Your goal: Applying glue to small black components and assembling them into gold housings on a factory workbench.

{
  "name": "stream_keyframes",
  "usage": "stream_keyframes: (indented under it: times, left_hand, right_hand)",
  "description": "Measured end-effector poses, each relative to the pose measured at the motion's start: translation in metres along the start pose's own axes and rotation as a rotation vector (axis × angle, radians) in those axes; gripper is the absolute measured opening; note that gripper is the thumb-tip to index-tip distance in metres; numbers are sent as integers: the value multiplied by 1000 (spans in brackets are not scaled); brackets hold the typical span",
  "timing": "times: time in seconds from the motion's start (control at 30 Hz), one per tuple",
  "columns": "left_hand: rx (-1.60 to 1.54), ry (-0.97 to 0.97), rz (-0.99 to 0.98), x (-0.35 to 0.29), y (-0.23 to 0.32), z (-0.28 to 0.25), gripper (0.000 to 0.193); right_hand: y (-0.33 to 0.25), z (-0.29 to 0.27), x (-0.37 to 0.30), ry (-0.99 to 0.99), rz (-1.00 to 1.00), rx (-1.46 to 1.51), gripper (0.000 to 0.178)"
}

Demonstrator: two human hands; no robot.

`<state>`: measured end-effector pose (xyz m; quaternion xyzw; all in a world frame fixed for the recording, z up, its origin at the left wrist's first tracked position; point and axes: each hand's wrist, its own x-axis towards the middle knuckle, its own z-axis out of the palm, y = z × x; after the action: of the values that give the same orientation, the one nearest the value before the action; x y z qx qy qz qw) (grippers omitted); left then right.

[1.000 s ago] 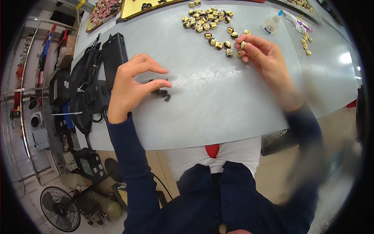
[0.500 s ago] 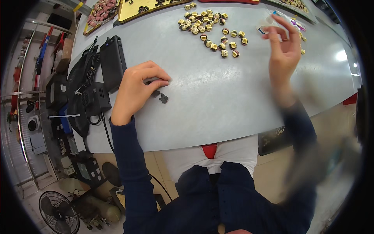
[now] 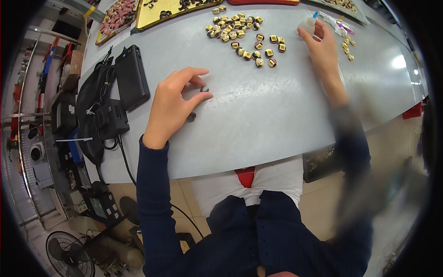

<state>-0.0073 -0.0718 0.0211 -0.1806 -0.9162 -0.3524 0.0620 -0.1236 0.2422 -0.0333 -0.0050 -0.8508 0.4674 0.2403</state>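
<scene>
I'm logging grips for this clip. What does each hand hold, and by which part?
Left hand pinches a small dark part at its edge between thumb and fingertips. Right hand grips a small white squeeze bottle by its body.

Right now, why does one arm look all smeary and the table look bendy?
In the head view, the right forearm is blurred, most likely from moving fast, while the left hand looks sharp. The fisheye lens curves the table edges toward the dark round rim, and a lamp's white glare shines on the tabletop at the right.
</scene>
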Motion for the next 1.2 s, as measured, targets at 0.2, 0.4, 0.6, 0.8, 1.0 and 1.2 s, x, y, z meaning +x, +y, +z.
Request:
stream_keyframes:
  times: [0.2,0.4,0.6,0.8,1.0,1.2]
  left_hand:
    - [19,29,42,0,1,-2,36]
    - [39,-46,-95,-2,-2,-6,22]
    - [-67,-41,-35,-2,-2,1,18]
    - [-38,-43,-30,-1,-1,3,18]
    - [-23,-48,-55,-1,0,4,14]
    - [-15,-9,-22,-1,1,8,14]
  right_hand:
    - [-1,-1,4,-167,20,155,37]
    - [-15,-2,-4,-203,54,262,37]
    - [-23,-3,-7,-251,76,272,41]
    - [-30,-4,-12,-283,59,307,40]
    - [-42,-4,-21,-402,-59,390,36]
    - [-57,-6,-30,-556,-142,515,38]
